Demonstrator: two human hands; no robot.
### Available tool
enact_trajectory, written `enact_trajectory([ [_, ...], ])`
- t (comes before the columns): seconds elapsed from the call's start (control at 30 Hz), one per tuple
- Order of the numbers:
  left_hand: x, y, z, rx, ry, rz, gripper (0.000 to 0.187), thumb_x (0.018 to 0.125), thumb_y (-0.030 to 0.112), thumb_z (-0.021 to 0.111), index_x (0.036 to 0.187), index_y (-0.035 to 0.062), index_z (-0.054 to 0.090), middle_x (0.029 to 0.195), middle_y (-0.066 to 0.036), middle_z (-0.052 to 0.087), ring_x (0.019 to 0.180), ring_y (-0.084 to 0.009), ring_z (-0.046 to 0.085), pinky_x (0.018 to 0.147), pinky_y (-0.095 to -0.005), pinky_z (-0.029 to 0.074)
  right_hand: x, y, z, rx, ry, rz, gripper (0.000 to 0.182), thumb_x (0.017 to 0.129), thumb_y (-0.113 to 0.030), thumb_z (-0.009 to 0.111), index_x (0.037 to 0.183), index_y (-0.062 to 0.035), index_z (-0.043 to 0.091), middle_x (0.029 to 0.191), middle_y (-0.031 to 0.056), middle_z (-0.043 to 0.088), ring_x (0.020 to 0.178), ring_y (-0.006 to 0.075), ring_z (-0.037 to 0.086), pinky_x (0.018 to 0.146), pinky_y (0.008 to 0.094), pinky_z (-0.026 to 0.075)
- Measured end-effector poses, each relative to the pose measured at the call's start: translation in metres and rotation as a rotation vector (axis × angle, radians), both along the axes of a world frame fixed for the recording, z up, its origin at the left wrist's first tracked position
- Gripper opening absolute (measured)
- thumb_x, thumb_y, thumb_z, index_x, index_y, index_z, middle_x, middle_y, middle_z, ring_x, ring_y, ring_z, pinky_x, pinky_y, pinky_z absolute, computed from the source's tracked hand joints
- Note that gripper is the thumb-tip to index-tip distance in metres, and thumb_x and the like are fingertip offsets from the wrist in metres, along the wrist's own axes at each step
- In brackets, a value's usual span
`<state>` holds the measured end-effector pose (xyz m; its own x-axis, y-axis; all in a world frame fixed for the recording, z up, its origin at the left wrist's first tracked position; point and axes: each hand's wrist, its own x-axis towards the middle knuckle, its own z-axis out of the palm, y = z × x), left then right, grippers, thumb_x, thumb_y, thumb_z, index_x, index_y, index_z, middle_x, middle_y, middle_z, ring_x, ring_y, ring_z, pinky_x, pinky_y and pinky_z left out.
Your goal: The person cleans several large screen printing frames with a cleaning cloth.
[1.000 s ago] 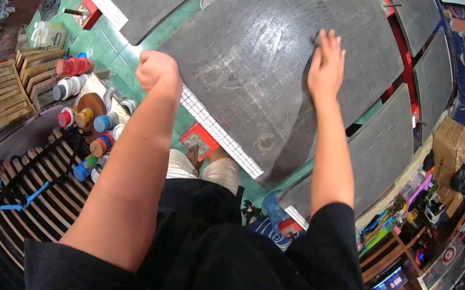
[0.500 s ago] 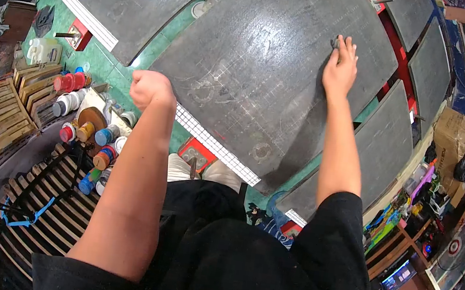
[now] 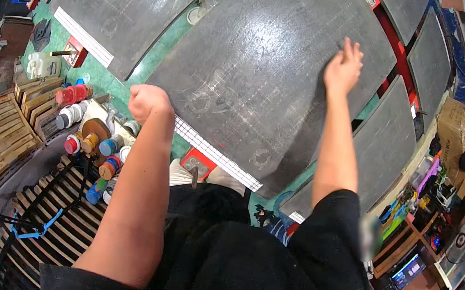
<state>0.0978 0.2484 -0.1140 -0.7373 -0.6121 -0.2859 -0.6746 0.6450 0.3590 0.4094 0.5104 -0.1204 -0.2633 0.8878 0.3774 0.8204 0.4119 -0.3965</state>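
Board [image 3: 241,81], dark grey, lies in front of the body, its long axis seeming to run away and rightward from the near edge, where a white gridded strip [image 3: 214,151] slants down to the right. Left hand [image 3: 150,104] is curled closed at the near-left corner, any hold hidden, while the right hand [image 3: 343,71], fingers loosely open and blurred, is over the far-right part, contact unclear. Green floor [image 3: 166,42] opens leftward; 1 narrower gap separates the right-hand panel [image 3: 370,145].
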Motion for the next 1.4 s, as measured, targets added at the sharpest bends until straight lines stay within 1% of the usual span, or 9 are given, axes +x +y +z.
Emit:
enact_trajectory([
  [0.23, -0.002, 0.004, -0.003, -0.046, -0.025, 0.062, 0.054, 0.092, 0.037, 0.04, 0.098, 0.0024, 0.081, 0.105, -0.025, 0.076, 0.099, -0.0451, 0.072, 0.092, -0.0551, 0.055, -0.008, -0.278, 0.041, -0.483, -0.12, 0.695, 0.043, 0.095, -0.021, 0.057, 0.137, -0.0162, 0.065, 0.155, 0.0164, 0.053, 0.148, 0.0397, 0.044, 0.122, 0.0626, 0.029],
  [0.33, 0.001, 0.003, -0.004, -0.078, 0.016, 0.046, 0.054, 0.092, 0.036, 0.04, 0.097, 0.0003, 0.08, 0.104, -0.026, 0.076, 0.098, -0.0453, 0.073, 0.091, -0.0558, 0.055, 0.037, -0.213, 0.036, -0.32, -0.432, 0.478, 0.043, 0.098, -0.02, 0.053, 0.138, -0.0164, 0.066, 0.155, 0.0166, 0.053, 0.149, 0.04, 0.043, 0.121, 0.0687, 0.024],
  [0.5, -0.004, 0.001, -0.009, -0.019, 0.022, 0.074, 0.055, 0.094, 0.037, 0.039, 0.096, -0.0011, 0.079, 0.103, -0.027, 0.076, 0.098, -0.0453, 0.073, 0.092, -0.0557, 0.055, 0.11, 0.004, -0.009, -0.037, -0.023, -0.094, 0.041, 0.105, -0.019, 0.05, 0.144, -0.0125, 0.062, 0.156, 0.0193, 0.052, 0.15, 0.0394, 0.041, 0.125, 0.0574, 0.024],
  [0.57, -0.002, 0.004, 0.002, -0.038, 0.041, 0.062, 0.055, 0.095, 0.036, 0.038, 0.096, -0.0007, 0.079, 0.104, -0.027, 0.076, 0.099, -0.045, 0.073, 0.093, -0.0554, 0.055, 0.08, 0.0, 0.001, -0.075, -0.049, -0.286, 0.041, 0.104, -0.014, 0.051, 0.143, -0.0123, 0.063, 0.157, 0.021, 0.05, 0.15, 0.0373, 0.041, 0.124, 0.0493, 0.031],
  [0.63, -0.001, 0.002, 0.004, -0.051, 0.016, 0.024, 0.055, 0.096, 0.036, 0.038, 0.096, -0.0004, 0.079, 0.104, -0.027, 0.075, 0.1, -0.0448, 0.073, 0.093, -0.0552, 0.055, 0.052, -0.067, 0.008, -0.064, -0.003, -0.015, 0.04, 0.107, -0.019, 0.046, 0.143, -0.0097, 0.062, 0.158, 0.0202, 0.049, 0.151, 0.0383, 0.041, 0.125, 0.0486, 0.029],
  [0.73, -0.003, 0.003, -0.003, -0.003, 0.013, 0.072, 0.052, 0.095, 0.035, 0.041, 0.094, 0.0007, 0.08, 0.104, -0.027, 0.076, 0.099, -0.0445, 0.073, 0.093, -0.0546, 0.056, 0.026, -0.214, 0.026, -0.251, -0.307, 0.256, 0.043, 0.096, -0.004, 0.058, 0.138, -0.0083, 0.066, 0.157, 0.0192, 0.051, 0.152, 0.0399, 0.039, 0.125, 0.0596, 0.024],
  [0.83, 0.0, 0.005, -0.012, -0.024, 0.024, 0.085, 0.051, 0.093, 0.034, 0.042, 0.09, -0.0006, 0.08, 0.1, -0.026, 0.076, 0.097, -0.045, 0.073, 0.091, -0.0553, 0.057, 0.058, -0.291, 0.046, -0.502, -0.16, 0.384, 0.05, 0.09, -0.008, 0.064, 0.14, -0.015, 0.065, 0.158, 0.0213, 0.049, 0.15, 0.0447, 0.04, 0.123, 0.0638, 0.025],
  [1.17, -0.013, -0.003, -0.02, -0.046, 0.082, 0.114, 0.052, 0.091, 0.034, 0.043, 0.092, -0.0035, 0.079, 0.1, -0.027, 0.076, 0.1, -0.0437, 0.073, 0.094, -0.054, 0.056, 0.095, -0.039, 0.002, -0.062, -0.063, -0.255, 0.045, 0.105, -0.013, 0.051, 0.149, -0.0108, 0.056, 0.159, 0.0265, 0.044, 0.152, 0.0423, 0.036, 0.126, 0.0546, 0.024],
  [1.4, -0.001, 0.002, -0.008, -0.022, 0.001, 0.071, 0.056, 0.094, 0.036, 0.04, 0.105, -0.0053, 0.076, 0.112, -0.026, 0.074, 0.108, -0.0415, 0.072, 0.098, -0.0511, 0.055, 0.059, -0.327, 0.043, -0.443, -0.096, 0.147, 0.058, 0.095, -0.008, 0.054, 0.153, -0.0125, 0.053, 0.163, 0.028, 0.038, 0.153, 0.0493, 0.032, 0.125, 0.0632, 0.018],
])
